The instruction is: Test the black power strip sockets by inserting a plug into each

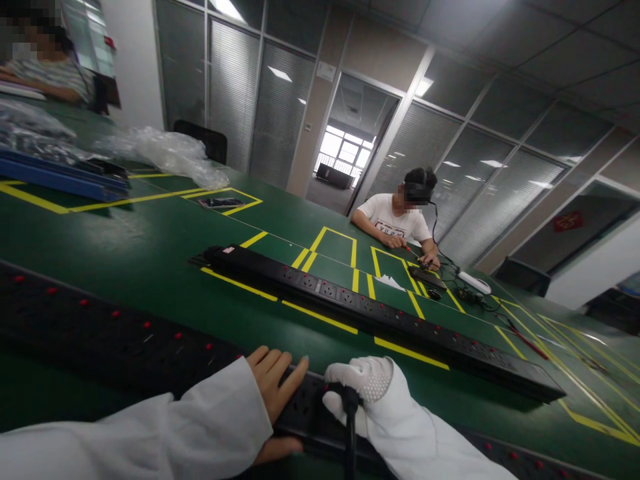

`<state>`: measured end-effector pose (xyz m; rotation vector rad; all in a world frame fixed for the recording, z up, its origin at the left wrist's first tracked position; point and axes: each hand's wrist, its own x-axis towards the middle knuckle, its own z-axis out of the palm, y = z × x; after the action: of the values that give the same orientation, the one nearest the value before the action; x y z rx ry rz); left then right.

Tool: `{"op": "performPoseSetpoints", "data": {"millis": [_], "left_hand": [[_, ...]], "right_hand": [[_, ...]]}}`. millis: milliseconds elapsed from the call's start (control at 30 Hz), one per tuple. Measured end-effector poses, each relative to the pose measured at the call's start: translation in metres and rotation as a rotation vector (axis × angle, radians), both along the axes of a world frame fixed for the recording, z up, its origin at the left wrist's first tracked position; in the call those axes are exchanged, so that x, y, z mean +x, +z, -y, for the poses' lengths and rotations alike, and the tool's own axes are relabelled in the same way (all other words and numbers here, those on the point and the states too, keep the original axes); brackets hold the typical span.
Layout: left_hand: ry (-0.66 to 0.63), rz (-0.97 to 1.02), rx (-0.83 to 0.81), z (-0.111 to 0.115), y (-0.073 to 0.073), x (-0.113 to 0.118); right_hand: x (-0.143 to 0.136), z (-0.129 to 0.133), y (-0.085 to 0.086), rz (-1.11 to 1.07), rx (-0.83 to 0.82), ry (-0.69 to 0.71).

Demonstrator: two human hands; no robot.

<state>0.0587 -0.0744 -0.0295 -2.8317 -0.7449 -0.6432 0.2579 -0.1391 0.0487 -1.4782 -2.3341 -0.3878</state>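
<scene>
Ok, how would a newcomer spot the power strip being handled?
On the green table lie two black power strips. Take the nearer strip, crossing the lower picture. Unlike the farther strip, it has a bare left hand across it and a gloved right hand gripping a black plug.

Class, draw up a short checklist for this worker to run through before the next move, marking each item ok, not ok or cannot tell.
1. Left hand braced on the near power strip: ok, fingers and thumb span it.
2. Right hand gripping the black plug: ok.
3. Black plug fully seated in a socket: cannot tell, the hand hides it.
4. Both hands gloved: not ok, the left is bare.
5. Far power strip apart from the near one: ok, green table shows between.
</scene>
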Motion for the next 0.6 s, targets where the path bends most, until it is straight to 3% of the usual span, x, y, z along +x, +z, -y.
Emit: {"op": "performPoseSetpoints", "data": {"millis": [133,300,500,600], "left_hand": [[0.005,-0.003,0.007,0.000,-0.001,0.001],[0.009,0.004,0.024,0.000,-0.002,0.003],[0.006,0.014,0.034,-0.001,-0.004,0.002],[0.001,0.021,0.018,-0.001,-0.006,0.002]], "right_hand": [[-0.001,0.003,-0.003,0.066,0.025,0.002],[-0.004,0.007,-0.006,0.246,0.347,-0.005],[-0.005,0.008,0.006,0.449,0.271,0.113],[-0.006,0.016,0.007,0.543,0.266,0.101]]}}
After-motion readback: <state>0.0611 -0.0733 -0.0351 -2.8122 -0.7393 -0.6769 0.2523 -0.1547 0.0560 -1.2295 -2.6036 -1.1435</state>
